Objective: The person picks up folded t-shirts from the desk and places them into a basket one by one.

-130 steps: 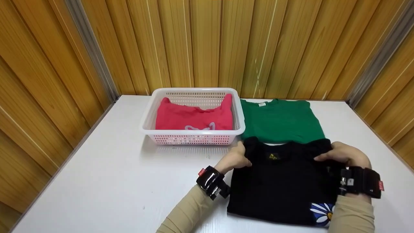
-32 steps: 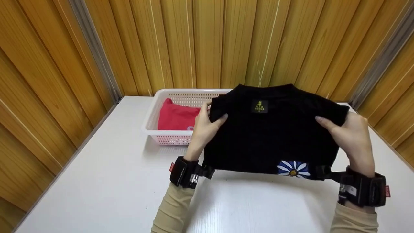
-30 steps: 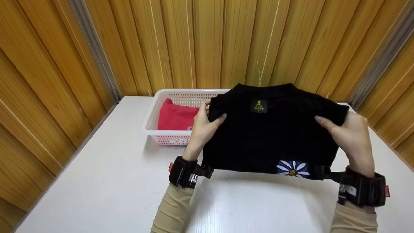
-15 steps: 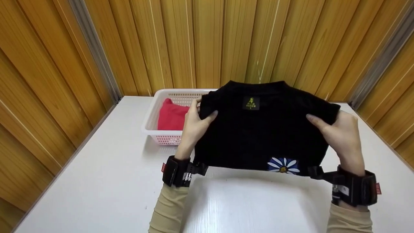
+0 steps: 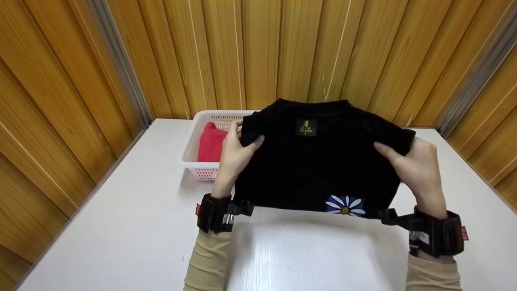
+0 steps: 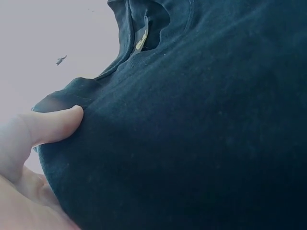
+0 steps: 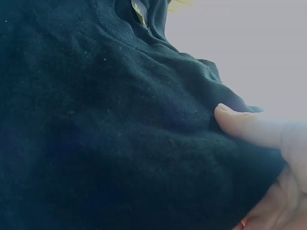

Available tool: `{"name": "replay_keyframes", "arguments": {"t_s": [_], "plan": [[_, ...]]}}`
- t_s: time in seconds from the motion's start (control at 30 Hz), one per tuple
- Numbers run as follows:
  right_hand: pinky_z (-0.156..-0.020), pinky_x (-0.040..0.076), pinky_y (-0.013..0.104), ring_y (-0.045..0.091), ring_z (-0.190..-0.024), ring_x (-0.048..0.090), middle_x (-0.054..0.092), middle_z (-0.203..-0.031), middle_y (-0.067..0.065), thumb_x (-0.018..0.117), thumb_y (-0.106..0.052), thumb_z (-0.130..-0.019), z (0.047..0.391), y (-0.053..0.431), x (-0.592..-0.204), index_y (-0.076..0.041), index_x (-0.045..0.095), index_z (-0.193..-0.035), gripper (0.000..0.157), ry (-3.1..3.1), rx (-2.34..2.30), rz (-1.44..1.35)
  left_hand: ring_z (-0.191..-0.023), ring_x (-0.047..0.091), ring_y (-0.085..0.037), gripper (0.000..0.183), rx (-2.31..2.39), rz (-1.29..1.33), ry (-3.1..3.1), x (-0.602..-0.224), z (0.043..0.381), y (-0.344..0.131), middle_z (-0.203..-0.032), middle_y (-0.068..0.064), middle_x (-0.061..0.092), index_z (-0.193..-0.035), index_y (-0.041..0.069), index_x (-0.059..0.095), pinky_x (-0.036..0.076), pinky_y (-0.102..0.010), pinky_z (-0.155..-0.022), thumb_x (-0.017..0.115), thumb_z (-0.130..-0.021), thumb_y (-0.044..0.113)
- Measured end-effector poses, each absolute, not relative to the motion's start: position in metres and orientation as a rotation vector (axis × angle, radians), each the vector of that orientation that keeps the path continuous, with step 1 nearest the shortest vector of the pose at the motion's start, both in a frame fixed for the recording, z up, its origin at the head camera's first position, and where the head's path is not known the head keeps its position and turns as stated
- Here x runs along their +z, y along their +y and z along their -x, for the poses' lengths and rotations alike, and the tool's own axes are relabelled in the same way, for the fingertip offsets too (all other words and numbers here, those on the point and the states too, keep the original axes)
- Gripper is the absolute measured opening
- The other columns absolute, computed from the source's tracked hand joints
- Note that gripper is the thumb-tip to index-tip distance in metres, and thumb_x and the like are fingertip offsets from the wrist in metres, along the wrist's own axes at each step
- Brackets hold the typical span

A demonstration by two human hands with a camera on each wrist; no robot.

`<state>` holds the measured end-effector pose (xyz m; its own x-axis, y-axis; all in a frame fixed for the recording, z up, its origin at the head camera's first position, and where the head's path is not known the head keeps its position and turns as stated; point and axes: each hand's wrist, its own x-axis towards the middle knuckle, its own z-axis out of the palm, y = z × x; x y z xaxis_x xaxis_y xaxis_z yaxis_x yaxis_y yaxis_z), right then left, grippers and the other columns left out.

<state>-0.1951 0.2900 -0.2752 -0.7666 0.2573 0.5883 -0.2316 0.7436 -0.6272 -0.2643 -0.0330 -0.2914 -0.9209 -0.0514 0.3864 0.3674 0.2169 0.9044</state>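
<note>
Head view: your left hand (image 5: 235,156) and right hand (image 5: 421,166) are pinching a boxy black cloth shirt (image 5: 315,165). Slackening either is risking a sag.

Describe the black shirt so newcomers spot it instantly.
On the white table stands a white basket. In front, the left hand and right hand hold up the shirt; its black color and daisy print set it apart from the basket's red cloth.

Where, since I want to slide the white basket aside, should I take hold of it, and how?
Probably by the white basket's left rim, coming from the left with fingers under its outward lip. That side stands unobstructed above the table, while the black shirt and left hand hide its right part.
</note>
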Motion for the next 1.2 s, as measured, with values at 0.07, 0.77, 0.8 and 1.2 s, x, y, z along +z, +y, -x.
{"name": "replay_keyframes", "arguments": {"t_s": [0.07,0.77,0.8,1.2], "plan": [[-0.068,0.037,0.011,-0.023,-0.073,0.046,0.071,-0.088,0.009,0.078,-0.022,-0.078,0.197,0.287,-0.276,0.002,0.07,-0.096,0.032,-2.248,0.928,0.023,-0.108,0.064,-0.029,0.048,-1.752,0.277,-2.166,-0.291,0.264,-0.035,-0.113,-0.022,0.068,-0.12,0.004,0.051,0.048,-0.041,-0.095,0.074,-0.078,0.008],[-0.078,0.041,0.01,-0.001,-0.093,0.063,0.068,-0.113,0.019,0.074,-0.023,-0.083,0.239,0.256,-0.26,0.002,0.066,-0.113,0.041,-2.238,1.083,-0.111,-0.113,0.059,-0.033,0.053,-1.732,0.267,-2.12,-0.256,0.272,-0.069,-0.121,-0.025,0.061,-0.127,-0.001,0.045,0.046,-0.04,-0.098,0.07,-0.08,0.003],[-0.079,0.041,0.01,0.005,-0.096,0.064,0.068,-0.114,0.019,0.074,-0.024,-0.082,0.243,0.254,-0.257,0.002,0.066,-0.113,0.041,-2.237,1.083,-0.112,-0.113,0.059,-0.032,0.053,-1.698,0.252,-2.146,-0.252,0.273,-0.072,-0.121,-0.024,0.062,-0.128,0.0,0.045,0.045,-0.039,-0.098,0.07,-0.081,0.005],[-0.092,0.046,0.025,0.009,-0.105,0.06,0.067,-0.111,0.0,0.074,-0.02,-0.082,0.297,0.232,-0.239,-0.003,0.063,-0.119,0.042,-2.093,1.486,-0.17,-0.12,0.055,-0.028,0.049,-1.608,0.033,-2.159,-0.231,0.306,-0.1,-0.126,-0.018,0.061,-0.129,0.003,0.045,0.042,-0.037,-0.103,0.067,-0.087,0.014]]}}
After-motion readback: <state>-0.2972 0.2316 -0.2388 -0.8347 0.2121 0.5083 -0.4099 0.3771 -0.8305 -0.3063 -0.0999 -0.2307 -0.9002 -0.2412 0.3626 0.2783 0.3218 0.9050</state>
